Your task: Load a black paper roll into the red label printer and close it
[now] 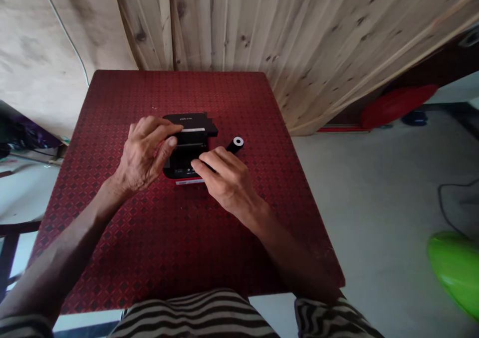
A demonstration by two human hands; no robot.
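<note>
A small black printer-like device (190, 141) sits in the middle of a red patterned table (179, 238). My left hand (147, 151) rests on its left side, fingers curled over the top edge and thumb near a pale strip on the lid. My right hand (224, 178) is at the device's front right corner, fingers bent and closed on a black cylinder with a white ring end (235, 144) that sticks out beyond the knuckles. A white label edge shows under the device's front.
A wooden plank wall (284, 34) rises behind the table. A grey floor lies to the right, with a green round object (456, 270) at the far right and a red object (396, 103) by the wall. A thin cable (71, 39) runs down the left wall.
</note>
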